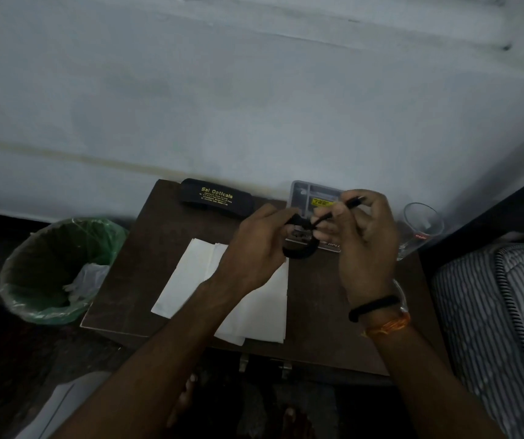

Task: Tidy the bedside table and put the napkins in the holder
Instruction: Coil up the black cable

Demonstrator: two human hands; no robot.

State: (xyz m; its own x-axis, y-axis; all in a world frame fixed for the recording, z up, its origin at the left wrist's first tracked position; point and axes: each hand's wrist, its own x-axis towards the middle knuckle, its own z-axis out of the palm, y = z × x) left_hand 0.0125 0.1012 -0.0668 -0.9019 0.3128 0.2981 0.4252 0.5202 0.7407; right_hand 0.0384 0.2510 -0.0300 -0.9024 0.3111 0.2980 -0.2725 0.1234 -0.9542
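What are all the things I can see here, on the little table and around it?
bedside table: one, dark brown, centre, against the wall
napkins: a few sheets, white, flat on the table, partly under the left arm
spectacle case: one, black with yellow print, back of the table
plastic box: one, grey, with compartments, back of the table behind the hands
glass: one, clear, right back corner of the table
bin: one, green liner, on the floor left of the table
mattress: one, striped, right edge
cable: one, black, coiled, held between both hands
left hand: grips the coil
right hand: pinches the cable's end; black and orange wristbands
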